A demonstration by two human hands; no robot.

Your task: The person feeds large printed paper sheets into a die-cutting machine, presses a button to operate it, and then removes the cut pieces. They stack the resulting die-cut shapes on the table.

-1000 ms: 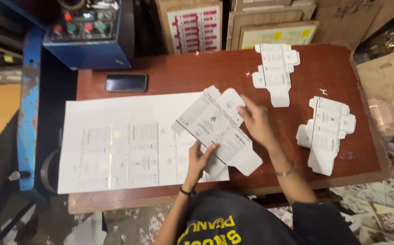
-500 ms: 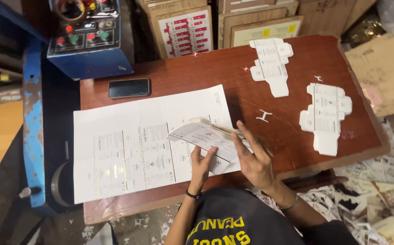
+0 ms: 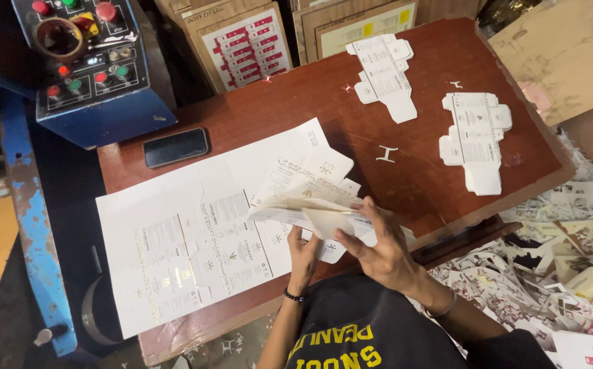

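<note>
A stack of white die-cut carton blanks is lifted off the table, tilted edge-on toward me. My left hand grips its near underside. My right hand holds the stack's right side, fingers spread over the top edge. Under them lies a large white printed sheet spread over the left half of the dark red table.
Two piles of cut-out blanks lie at the table's far right. A black phone sits near the back left, beside a blue control box with buttons. A small paper scrap lies mid-table. Paper offcuts litter the floor at right.
The blanks lay flat under both hands a second ago; now both hands have pulled them toward me and raised them edge-on. The camera has also moved closer.
</note>
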